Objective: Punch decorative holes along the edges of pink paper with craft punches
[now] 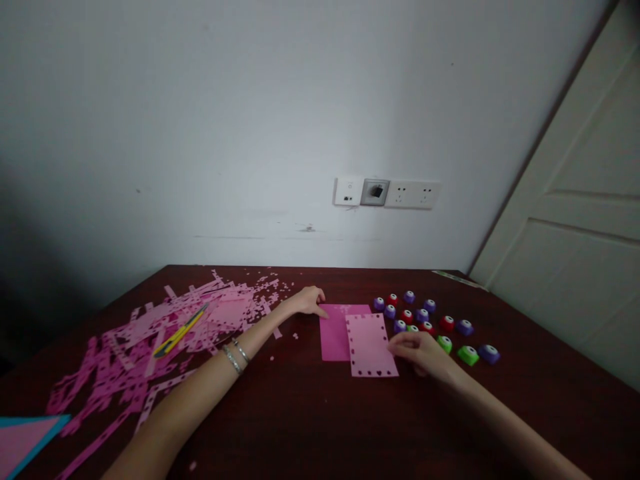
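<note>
A light pink sheet of paper (369, 343) with small shapes punched along its edges partly covers a darker pink sheet (334, 340) on the table. My right hand (423, 352) pinches the light sheet at its right edge. At the upper left corner of the darker sheet, my left hand (309, 301) has its thumb and fingers apart, the thumb by the sheet's edge. Small pink bits lie along the top of the darker sheet. Several craft punches in purple, red and green (469, 355) stand just beyond and beside my right hand.
Punched pink paper strips and scraps (135, 363) are heaped on the left of the dark red table (300, 427), with a yellow utility knife (181, 331) on top. A blue-edged pink sheet (30, 440) lies at the near left. A ruler-like strip (459, 279) rests at the back right.
</note>
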The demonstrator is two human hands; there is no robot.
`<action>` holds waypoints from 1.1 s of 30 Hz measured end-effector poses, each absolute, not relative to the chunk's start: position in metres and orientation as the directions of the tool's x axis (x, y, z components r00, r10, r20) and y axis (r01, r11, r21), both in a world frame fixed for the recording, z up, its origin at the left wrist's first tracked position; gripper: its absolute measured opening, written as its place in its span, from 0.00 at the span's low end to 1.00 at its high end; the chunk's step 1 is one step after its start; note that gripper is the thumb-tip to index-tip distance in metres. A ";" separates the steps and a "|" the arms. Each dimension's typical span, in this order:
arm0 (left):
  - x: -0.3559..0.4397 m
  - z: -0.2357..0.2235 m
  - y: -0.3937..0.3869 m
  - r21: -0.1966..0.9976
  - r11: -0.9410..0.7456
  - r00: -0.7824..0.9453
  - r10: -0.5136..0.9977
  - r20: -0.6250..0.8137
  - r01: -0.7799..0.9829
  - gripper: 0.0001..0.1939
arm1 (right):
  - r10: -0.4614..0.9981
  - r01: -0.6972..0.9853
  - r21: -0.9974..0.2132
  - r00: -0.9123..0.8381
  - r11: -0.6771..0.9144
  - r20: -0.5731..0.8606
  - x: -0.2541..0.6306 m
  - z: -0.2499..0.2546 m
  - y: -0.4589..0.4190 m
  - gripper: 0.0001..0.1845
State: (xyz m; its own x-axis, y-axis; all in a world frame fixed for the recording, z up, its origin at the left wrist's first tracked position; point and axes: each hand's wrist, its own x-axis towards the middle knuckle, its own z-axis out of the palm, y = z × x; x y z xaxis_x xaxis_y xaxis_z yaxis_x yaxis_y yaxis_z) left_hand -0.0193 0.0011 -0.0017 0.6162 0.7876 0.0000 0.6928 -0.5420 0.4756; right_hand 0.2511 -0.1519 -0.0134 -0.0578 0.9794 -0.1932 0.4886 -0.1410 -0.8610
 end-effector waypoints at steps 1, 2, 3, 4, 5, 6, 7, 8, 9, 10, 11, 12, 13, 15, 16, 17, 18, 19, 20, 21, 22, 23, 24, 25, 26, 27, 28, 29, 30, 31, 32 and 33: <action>-0.019 -0.003 0.002 0.470 -0.536 0.613 0.790 -0.014 0.701 0.31 | 0.981 0.503 -0.853 -0.048 -0.138 -0.187 0.250 -0.017 -0.153 0.13; -0.019 -0.003 0.003 0.466 -0.525 0.607 0.794 -0.032 0.712 0.32 | 0.983 0.516 -0.847 -0.043 -0.131 -0.178 0.249 -0.020 -0.153 0.13; -0.018 -0.004 0.004 0.463 -0.514 0.600 0.798 -0.052 0.723 0.33 | 0.985 0.528 -0.840 -0.040 -0.120 -0.166 0.247 -0.023 -0.153 0.13; -0.017 -0.003 0.005 0.460 -0.503 0.595 0.801 -0.071 0.732 0.33 | 0.988 0.538 -0.836 -0.037 -0.107 -0.150 0.246 -0.025 -0.153 0.12; -0.016 -0.002 0.006 0.459 -0.494 0.590 0.802 -0.087 0.739 0.32 | 0.991 0.543 -0.834 -0.034 -0.093 -0.132 0.245 -0.027 -0.153 0.12; -0.015 -0.001 0.007 0.458 -0.487 0.587 0.804 -0.099 0.744 0.31 | 0.993 0.544 -0.835 -0.030 -0.080 -0.115 0.244 -0.029 -0.153 0.12; -0.014 0.001 0.008 0.458 -0.481 0.584 0.804 -0.110 0.748 0.30 | 0.995 0.541 -0.838 -0.025 -0.071 -0.101 0.244 -0.030 -0.154 0.11; -0.011 0.003 0.010 0.457 -0.475 0.584 0.802 -0.127 0.752 0.29 | 0.996 0.536 -0.842 -0.022 -0.065 -0.091 0.244 -0.031 -0.154 0.11; -0.009 0.005 0.012 0.452 -0.472 0.586 0.796 -0.151 0.757 0.28 | 0.996 0.529 -0.846 -0.021 -0.062 -0.086 0.244 -0.031 -0.155 0.11; -0.006 0.007 0.014 0.436 -0.474 0.592 0.784 -0.186 0.765 0.26 | 0.996 0.524 -0.850 -0.024 -0.058 -0.083 0.244 -0.032 -0.155 0.11; -0.003 0.010 0.016 0.413 -0.480 0.598 0.769 -0.226 0.774 0.23 | 0.997 0.522 -0.851 -0.025 -0.054 -0.078 0.244 -0.032 -0.156 0.11; 0.000 0.012 0.018 0.383 -0.491 0.602 0.753 -0.266 0.783 0.21 | 0.997 0.522 -0.852 -0.026 -0.049 -0.073 0.244 -0.031 -0.157 0.10; 0.003 0.015 0.019 0.353 -0.502 0.603 0.739 -0.299 0.790 0.18 | 0.997 0.524 -0.851 -0.025 -0.044 -0.067 0.244 -0.031 -0.157 0.10; 0.010 0.019 0.021 0.304 -0.518 0.599 0.726 -0.337 0.799 0.15 | 0.998 0.527 -0.849 -0.020 -0.034 -0.053 0.243 -0.030 -0.158 0.10; 0.012 0.021 0.021 0.292 -0.522 0.597 0.724 -0.346 0.802 0.14 | 0.999 0.527 -0.849 -0.017 -0.028 -0.044 0.243 -0.029 -0.159 0.10; 0.015 0.023 0.021 0.285 -0.524 0.596 0.722 -0.351 0.803 0.13 | 0.999 0.527 -0.849 -0.014 -0.020 -0.032 0.242 -0.029 -0.159 0.10; 0.016 0.024 0.021 0.280 -0.527 0.596 0.720 -0.355 0.803 0.13 | 1.000 0.528 -0.849 -0.010 -0.009 -0.017 0.242 -0.029 -0.159 0.10; 0.017 0.024 0.020 0.279 -0.529 0.598 0.718 -0.356 0.801 0.13 | 1.000 0.530 -0.848 -0.007 0.004 0.000 0.242 -0.029 -0.160 0.10; 0.018 0.024 0.020 0.280 -0.533 0.602 0.715 -0.355 0.799 0.13 | 1.000 0.531 -0.847 -0.005 0.021 0.022 0.242 -0.030 -0.160 0.09; 0.018 0.024 0.020 0.282 -0.535 0.605 0.713 -0.354 0.796 0.13 | 0.999 0.533 -0.845 -0.003 0.040 0.045 0.242 -0.031 -0.160 0.09; 0.018 0.024 0.019 0.285 -0.538 0.609 0.711 -0.352 0.793 0.14 | 0.998 0.533 -0.844 -0.001 0.057 0.066 0.242 -0.032 -0.160 0.09; 0.018 0.023 0.020 0.290 -0.539 0.612 0.710 -0.349 0.791 0.14 | 0.997 0.532 -0.844 -0.001 0.070 0.083 0.243 -0.033 -0.160 0.08; 0.017 0.022 0.020 0.295 -0.540 0.615 0.709 -0.345 0.788 0.15 | 0.995 0.530 -0.844 -0.001 0.081 0.095 0.243 -0.035 -0.160 0.08; 0.017 0.021 0.020 0.300 -0.540 0.617 0.710 -0.340 0.786 0.16 | 0.995 0.527 -0.845 -0.001 0.089 0.104 0.243 -0.036 -0.160 0.09; 0.016 0.020 0.020 0.306 -0.539 0.618 0.711 -0.335 0.785 0.16 | 0.994 0.526 -0.846 -0.001 0.093 0.109 0.243 -0.037 -0.160 0.09; 0.015 0.020 0.020 0.312 -0.537 0.620 0.713 -0.329 0.784 0.16 | 0.994 0.524 -0.846 0.001 0.096 0.113 0.243 -0.037 -0.160 0.09; 0.015 0.019 0.020 0.319 -0.535 0.620 0.714 -0.325 0.782 0.16 | 0.993 0.523 -0.846 0.004 0.098 0.117 0.242 -0.037 -0.160 0.08; 0.015 0.018 0.020 0.328 -0.531 0.621 0.715 -0.321 0.781 0.15 | 0.993 0.522 -0.847 0.008 0.100 0.122 0.242 -0.036 -0.161 0.08; 0.014 0.018 0.020 0.338 -0.527 0.622 0.715 -0.319 0.780 0.14 | 0.992 0.521 -0.848 0.013 0.101 0.126 0.241 -0.035 -0.161 0.08; 0.014 0.018 0.019 0.350 -0.522 0.622 0.715 -0.319 0.778 0.13 | 0.992 0.520 -0.848 0.017 0.101 0.129 0.241 -0.034 -0.161 0.07; 0.014 0.018 0.019 0.361 -0.515 0.622 0.715 -0.320 0.777 0.12 | 0.991 0.519 -0.849 0.020 0.102 0.131 0.240 -0.033 -0.162 0.07; 0.014 0.018 0.019 0.374 -0.507 0.621 0.715 -0.321 0.777 0.12 | 0.991 0.520 -0.848 0.021 0.101 0.131 0.239 -0.032 -0.162 0.07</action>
